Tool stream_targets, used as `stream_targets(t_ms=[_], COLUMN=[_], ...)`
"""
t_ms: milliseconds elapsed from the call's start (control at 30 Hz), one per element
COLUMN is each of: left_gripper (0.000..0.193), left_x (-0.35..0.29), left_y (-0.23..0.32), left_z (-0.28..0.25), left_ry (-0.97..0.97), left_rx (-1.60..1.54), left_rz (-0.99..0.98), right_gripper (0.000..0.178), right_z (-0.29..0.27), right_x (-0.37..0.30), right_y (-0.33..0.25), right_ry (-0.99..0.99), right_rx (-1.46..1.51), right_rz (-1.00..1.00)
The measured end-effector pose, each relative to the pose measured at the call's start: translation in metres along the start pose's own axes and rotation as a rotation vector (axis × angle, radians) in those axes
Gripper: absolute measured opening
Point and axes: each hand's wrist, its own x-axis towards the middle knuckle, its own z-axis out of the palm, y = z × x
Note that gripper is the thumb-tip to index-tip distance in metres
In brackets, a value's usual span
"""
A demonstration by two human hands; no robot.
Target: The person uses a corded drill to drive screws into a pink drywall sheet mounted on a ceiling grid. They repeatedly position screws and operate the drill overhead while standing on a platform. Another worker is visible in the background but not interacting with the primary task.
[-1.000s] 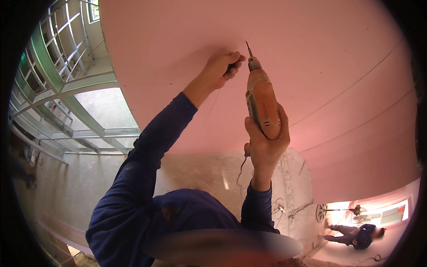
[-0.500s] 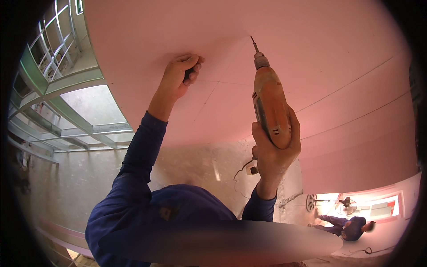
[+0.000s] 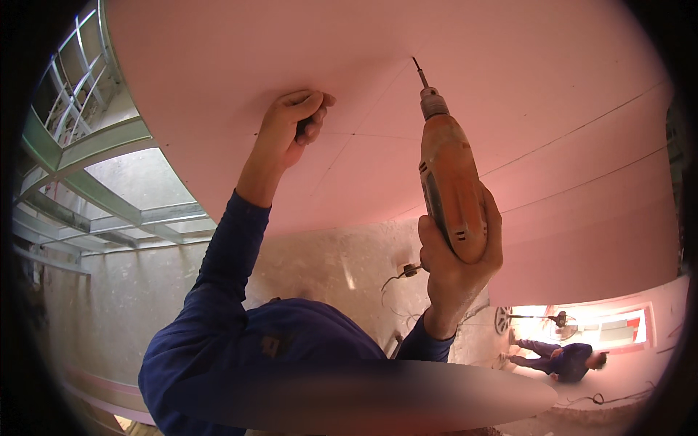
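Note:
My right hand is wrapped around the body and handle of an orange electric drill. The drill's bit points up at a broad pink board, with a thin dark tip, perhaps a screw, meeting its surface. Thin pencil-like lines and a few dark dots mark the board. To the left of the drill, my left hand is held close to the board, fingers curled in. Something small and dark shows between those fingers, too hidden to name.
A metal frame with open bays stands at the left of the board. Below is a grey wall or floor surface with a dark cable. At the lower right, another person is beside a fan and a bright window.
My right hand and the drill sit slightly lower and further right in view, the bit tip still at the board. My left hand has barely moved. The metal frame has shifted left in view.

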Motion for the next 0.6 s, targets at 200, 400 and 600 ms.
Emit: stream_targets(t_ms=[200,400,600], left_gripper=[0.029,0.028,0.028], left_x=[0.0,0.0,0.0], left_y=[-0.002,-0.003,-0.004], left_z=[-0.001,0.0,-0.001], left_ry=[-0.024,-0.009,-0.026], left_rx=[-0.018,-0.006,-0.003], left_rz=[0.006,0.023,0.028], right_gripper=[0.074,0.076,0.077], right_z=[0.004,0.005,0.008], right_x=[0.005,0.003,0.001], right_y=[0.006,0.0,-0.011], right_ry=[0.067,0.078,0.08], right_rx=[-0.071,-0.078,-0.067], right_rz=[-0.133,-0.129,-0.102])
